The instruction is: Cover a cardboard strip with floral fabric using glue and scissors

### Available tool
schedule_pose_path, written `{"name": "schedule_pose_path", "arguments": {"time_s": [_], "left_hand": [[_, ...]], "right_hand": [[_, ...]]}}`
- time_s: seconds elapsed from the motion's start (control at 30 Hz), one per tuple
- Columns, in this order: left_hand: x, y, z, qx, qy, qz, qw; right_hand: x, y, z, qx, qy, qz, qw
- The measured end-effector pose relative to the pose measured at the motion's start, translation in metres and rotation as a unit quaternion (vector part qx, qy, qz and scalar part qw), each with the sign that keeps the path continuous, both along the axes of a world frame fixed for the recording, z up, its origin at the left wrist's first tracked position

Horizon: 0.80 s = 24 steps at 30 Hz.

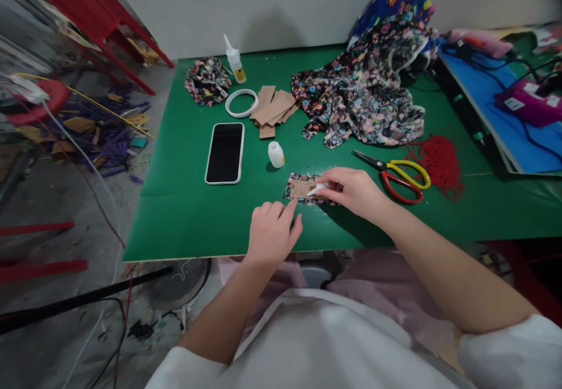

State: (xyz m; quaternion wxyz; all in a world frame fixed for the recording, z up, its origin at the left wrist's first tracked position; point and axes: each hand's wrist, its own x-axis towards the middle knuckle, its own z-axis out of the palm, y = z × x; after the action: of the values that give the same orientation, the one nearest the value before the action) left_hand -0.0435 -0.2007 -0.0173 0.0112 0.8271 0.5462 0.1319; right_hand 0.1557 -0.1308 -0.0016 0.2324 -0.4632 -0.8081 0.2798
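Between the thumb and fingers of my right hand [351, 190] is a white pointed glue nozzle [312, 191], its tip on a brown cardboard strip [299, 188]. Small wet-looking drops dot the cardboard. Under the strip lies a piece of dark floral fabric [288, 192], partly covered by my right hand. My left hand [273, 231] rests on the table with fingers apart, its index fingertip at the fabric's near edge. Just beyond the fabric stands a small white bottle [276, 155] with an uncovered neck.
A phone [225, 153], a white ring [241, 103], cardboard pieces [274, 108] and a nozzled glue bottle [236, 64] are on the green table [175, 219]. Scissors [395, 179], red threads [439, 163] and heaped floral cloth [364, 96] lie rightward. A pink glue gun [480, 42] is far right.
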Motion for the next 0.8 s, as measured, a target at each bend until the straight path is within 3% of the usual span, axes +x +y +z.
{"name": "schedule_pose_path", "arguments": {"time_s": [0.3,0.47,0.63,0.8], "left_hand": [[0.0018,0.0075,-0.0021,-0.009,0.044,-0.012,0.999],[0.0019,0.0073,-0.0013,-0.020,0.045,-0.009,0.999],[0.0021,0.0076,-0.0011,-0.025,0.040,-0.007,0.999],[0.0023,0.0078,-0.0014,-0.022,0.037,-0.007,0.999]], "right_hand": [[0.0052,-0.0024,-0.0023,-0.004,0.012,0.001,1.000],[0.0062,0.0003,-0.0067,0.002,0.029,-0.044,0.999],[0.0074,-0.0003,-0.0024,-0.016,0.008,-0.004,1.000],[0.0073,-0.0020,0.0012,-0.008,0.008,-0.017,1.000]]}}
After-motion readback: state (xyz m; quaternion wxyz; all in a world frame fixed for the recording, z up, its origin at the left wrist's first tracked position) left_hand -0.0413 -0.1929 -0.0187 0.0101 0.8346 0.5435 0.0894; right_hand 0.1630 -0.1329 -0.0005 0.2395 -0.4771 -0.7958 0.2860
